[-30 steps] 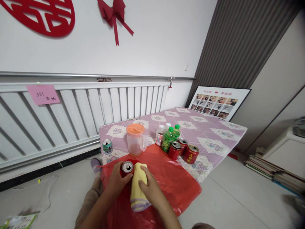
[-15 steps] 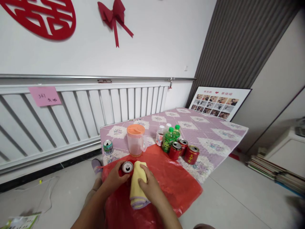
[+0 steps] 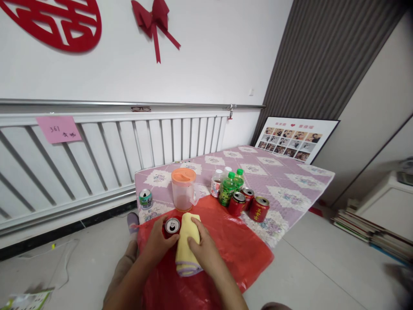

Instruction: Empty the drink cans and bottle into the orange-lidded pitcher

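Observation:
My left hand (image 3: 160, 237) is wrapped round a red drink can (image 3: 172, 225) whose top has been opened. In my right hand (image 3: 204, 245) is a folded yellow cloth (image 3: 186, 247) with a purple edge, its upper part close against the can's right side. Both are over a red plastic bag (image 3: 226, 241) spread across the near corner of the table. Just behind the can stands a clear plastic pitcher (image 3: 183, 193) with an orange lid.
To the left is a small green can (image 3: 145, 199). Right of the pitcher, several bottles (image 3: 227, 189) stand grouped with red cans (image 3: 259, 209). A purple patterned cloth (image 3: 280, 165) covers the table. A white radiator (image 3: 167, 142) runs behind; a photo board (image 3: 293, 137) leans at the back.
The yellow cloth and my right hand have shifted slightly upward along the can. My left hand keeps its hold on the can. The rest stays put.

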Tool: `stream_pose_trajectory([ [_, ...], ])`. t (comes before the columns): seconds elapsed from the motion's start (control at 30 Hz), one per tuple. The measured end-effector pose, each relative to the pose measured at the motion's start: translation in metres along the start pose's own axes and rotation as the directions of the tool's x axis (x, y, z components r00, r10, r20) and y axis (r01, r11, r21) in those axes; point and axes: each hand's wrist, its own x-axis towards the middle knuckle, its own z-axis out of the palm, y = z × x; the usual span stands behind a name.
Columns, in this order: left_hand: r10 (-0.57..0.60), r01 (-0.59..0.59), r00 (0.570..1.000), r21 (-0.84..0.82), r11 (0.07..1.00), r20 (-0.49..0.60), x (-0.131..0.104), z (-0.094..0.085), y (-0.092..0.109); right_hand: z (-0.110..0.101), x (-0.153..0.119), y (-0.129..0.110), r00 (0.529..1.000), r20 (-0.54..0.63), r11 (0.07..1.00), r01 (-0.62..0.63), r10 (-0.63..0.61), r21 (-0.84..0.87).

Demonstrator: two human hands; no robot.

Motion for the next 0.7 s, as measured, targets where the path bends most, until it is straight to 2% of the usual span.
stream_pose_trajectory([
  [0.1, 0.011, -0.009, 1.0, 0.041, 0.999, -0.029, -0.004, 0.004, 0.001, 0.003, -0.003, 0.007, 0.999, 0.031, 0.999, -0.029, 0.03, -0.034],
  [0.23, 0.035, -0.035, 0.999, -0.013, 0.999, 0.033, -0.003, -0.002, 0.007, 0.004, -0.008, 0.016, 0.996, 0.076, 0.998, -0.039, 0.042, -0.05],
  [0.53, 0.083, -0.069, 0.984, -0.092, 0.993, 0.158, 0.002, -0.017, 0.009, -0.002, -0.003, -0.005, 1.0, 0.013, 0.998, 0.007, -0.008, 0.056],
  [0.7, 0.096, -0.077, 0.977, -0.104, 0.992, 0.192, 0.003, -0.022, 0.011, 0.005, -0.007, 0.007, 0.998, 0.053, 0.999, -0.041, 0.042, -0.01],
])
